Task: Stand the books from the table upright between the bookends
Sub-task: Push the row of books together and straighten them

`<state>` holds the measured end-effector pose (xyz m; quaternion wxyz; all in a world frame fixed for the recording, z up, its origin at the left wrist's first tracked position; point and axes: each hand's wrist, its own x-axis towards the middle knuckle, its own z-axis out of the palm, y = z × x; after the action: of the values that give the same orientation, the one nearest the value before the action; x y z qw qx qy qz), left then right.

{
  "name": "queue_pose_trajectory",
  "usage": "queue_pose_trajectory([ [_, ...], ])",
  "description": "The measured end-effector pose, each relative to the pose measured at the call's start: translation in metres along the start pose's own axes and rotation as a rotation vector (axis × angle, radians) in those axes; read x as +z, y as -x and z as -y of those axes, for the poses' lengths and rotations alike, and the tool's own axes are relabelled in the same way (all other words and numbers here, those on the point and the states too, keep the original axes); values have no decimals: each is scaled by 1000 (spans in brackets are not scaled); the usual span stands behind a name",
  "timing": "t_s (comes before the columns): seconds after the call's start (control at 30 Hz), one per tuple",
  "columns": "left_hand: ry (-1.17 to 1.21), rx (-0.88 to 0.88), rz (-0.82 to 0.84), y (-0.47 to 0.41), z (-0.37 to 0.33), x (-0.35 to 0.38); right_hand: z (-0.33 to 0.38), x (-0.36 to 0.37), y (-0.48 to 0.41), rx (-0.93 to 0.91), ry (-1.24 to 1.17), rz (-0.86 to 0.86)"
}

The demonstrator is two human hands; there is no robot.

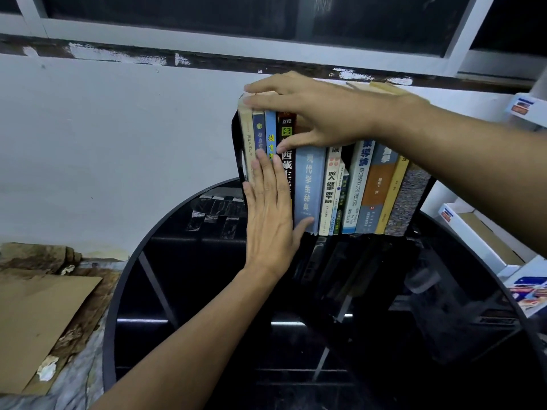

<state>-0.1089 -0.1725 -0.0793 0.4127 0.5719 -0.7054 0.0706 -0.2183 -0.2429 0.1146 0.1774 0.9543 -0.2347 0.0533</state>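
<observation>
Our books (334,187), spines blue, cream, orange and grey, stand upright at the far edge of the black bench (207,291). Our left hand (270,220) presses flat on spines, our right hand (319,113) lies across tops; both grips released.

A single wide-angle view is given, taken from the wearer's head, above the near side of the round black glass-topped table (207,291). The lens is directed forward and downward, towards the white painted wall (118,128), whose pale-framed dark window (266,34) is cut by the top edge. The row of upright, many-coloured books (358,187) is seen close, spines facing the lens. The left forearm (183,335) is admitted from below, the right forearm (473,161) from the right-hand edge.
</observation>
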Motion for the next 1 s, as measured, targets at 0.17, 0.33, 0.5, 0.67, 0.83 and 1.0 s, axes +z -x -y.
queue_pose_trajectory([
  [0.17, -16, 30, -12, -3, -4, 3, -2, -3, 24, 146, -76, 25],
  [0.33, -59, 71, -30, -4, -4, 7, 0, -10, 52, 216, 25, -45],
  [0.5, -97, 82, -22, -10, -8, 11, -5, 0, 72, 136, 122, -122],
  [0.67, -132, 81, -31, -11, -8, 15, -6, 5, 73, 153, 105, -189],
  [0.83, -139, 80, -46, -12, -8, 17, -7, 9, 73, 162, 71, -207],
  [1.0, -158, 70, -62, -12, -9, 19, -7, 11, 73, 168, 90, -230],
])
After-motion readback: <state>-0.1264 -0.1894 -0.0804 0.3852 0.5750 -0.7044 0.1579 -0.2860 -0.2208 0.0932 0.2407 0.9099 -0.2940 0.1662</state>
